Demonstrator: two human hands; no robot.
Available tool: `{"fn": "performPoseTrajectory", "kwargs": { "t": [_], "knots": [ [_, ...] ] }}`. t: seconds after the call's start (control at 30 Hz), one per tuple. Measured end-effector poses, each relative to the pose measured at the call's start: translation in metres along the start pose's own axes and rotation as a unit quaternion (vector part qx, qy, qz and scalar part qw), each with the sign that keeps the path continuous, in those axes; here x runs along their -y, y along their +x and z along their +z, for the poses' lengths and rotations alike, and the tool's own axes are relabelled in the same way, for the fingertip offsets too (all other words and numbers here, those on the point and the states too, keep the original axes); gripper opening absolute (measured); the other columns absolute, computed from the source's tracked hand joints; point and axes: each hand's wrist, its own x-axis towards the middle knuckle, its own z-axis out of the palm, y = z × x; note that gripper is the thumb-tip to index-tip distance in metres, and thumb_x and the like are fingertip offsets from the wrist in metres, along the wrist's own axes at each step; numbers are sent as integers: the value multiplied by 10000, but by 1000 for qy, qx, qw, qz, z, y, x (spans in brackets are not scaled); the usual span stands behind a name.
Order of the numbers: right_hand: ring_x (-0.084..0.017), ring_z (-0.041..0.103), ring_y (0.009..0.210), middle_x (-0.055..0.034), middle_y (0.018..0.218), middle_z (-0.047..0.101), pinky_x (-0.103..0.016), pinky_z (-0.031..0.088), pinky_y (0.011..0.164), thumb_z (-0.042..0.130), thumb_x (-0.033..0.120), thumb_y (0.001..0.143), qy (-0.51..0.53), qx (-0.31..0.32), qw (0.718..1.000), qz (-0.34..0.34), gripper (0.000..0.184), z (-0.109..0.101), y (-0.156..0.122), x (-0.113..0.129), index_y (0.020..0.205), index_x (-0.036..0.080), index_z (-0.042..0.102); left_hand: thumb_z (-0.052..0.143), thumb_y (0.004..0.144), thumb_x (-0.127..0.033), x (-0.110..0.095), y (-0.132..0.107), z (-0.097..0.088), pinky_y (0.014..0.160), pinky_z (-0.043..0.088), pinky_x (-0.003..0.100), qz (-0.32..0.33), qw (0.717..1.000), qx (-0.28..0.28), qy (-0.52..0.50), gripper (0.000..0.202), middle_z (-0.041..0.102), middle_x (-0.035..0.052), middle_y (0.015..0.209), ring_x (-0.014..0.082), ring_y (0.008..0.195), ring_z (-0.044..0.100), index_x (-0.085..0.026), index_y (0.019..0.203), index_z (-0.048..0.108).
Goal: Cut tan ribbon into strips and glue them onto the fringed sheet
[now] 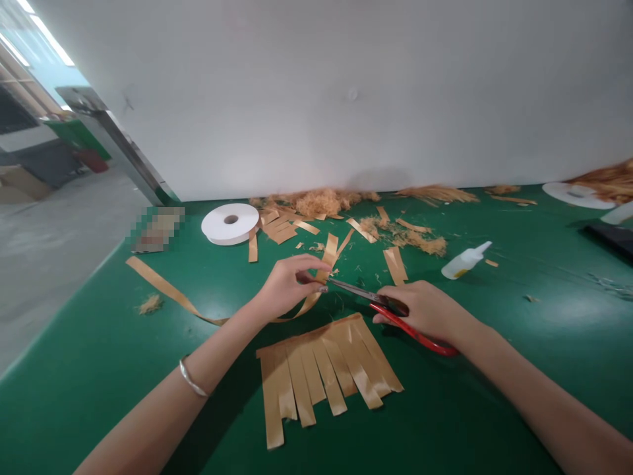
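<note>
**Over the green table (494, 409): blades close to fingertips**

Seen from the head view, the scissors (363, 293) have their tips just beside the pinching fingers of the left hand (289, 285). A slip could nick them, and a slack strip (163, 285) could cut crooked. The left hand is pinched closed on the strip, just above the fringe (321, 376). The right hand (425, 307) is curled tight on the red handles, with the blades nearly together at the strip.

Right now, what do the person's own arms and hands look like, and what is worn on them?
No sleeves show: both arms are bare to the frame edge. The left wrist carries a thin silver bangle. The left hand seems to have dark-painted nails; the right hand shows no ring, watch or glove.
</note>
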Motion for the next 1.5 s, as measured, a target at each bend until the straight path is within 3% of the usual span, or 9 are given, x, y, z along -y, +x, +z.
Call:
{"fn": "performPoseTrajectory", "kwargs": {
  "t": [0.43,0.6,1.0,1.23,1.37,1.5],
  "knots": [
    [-155,598,609,-32,699,667,-223,365,543,512,536,816,24,-16,999,-26,345,-1,1,4,847,215,635,664,691,-141,-10,-1,8,707,573,263,12,999,27,-25,207,634,46,978,140,808,637,-178,893,686],
    [-150,584,577,-31,657,654,-223,360,532,490,548,823,21,-4,1000,-19,368,-2,0,5,835,215,645,671,685,-141,-10,-1,7,651,566,243,6,1000,26,-14,235,632,47,990,103,702,619,-177,916,683],
    [-182,614,625,-55,676,672,-247,391,566,476,544,833,7,2,1000,-18,381,-4,-1,3,802,211,658,704,642,-139,-7,-1,6,639,556,241,-40,998,24,-49,274,625,48,1040,86,636,620,-189,910,685],
    [-158,559,519,-30,585,634,-242,366,508,499,563,807,29,-13,999,7,386,-13,-5,-11,826,223,680,781,571,-156,8,16,0,661,554,286,-155,983,-47,-82,440,621,87,1127,117,633,647,-177,991,654],
    [-160,552,497,-40,562,625,-248,369,502,479,605,796,17,-29,999,18,464,-11,-4,-22,862,194,684,762,617,-159,23,38,-5,688,557,296,-169,978,-41,-117,600,583,116,1186,159,759,672,-208,1168,532],
    [-168,588,531,-44,589,642,-246,397,512,533,590,764,56,-73,995,30,443,-4,0,-28,875,185,674,775,603,-156,25,34,-8,620,567,329,-204,970,-21,-134,605,577,175,1145,181,710,676,-173,1137,492]
  ]
}}
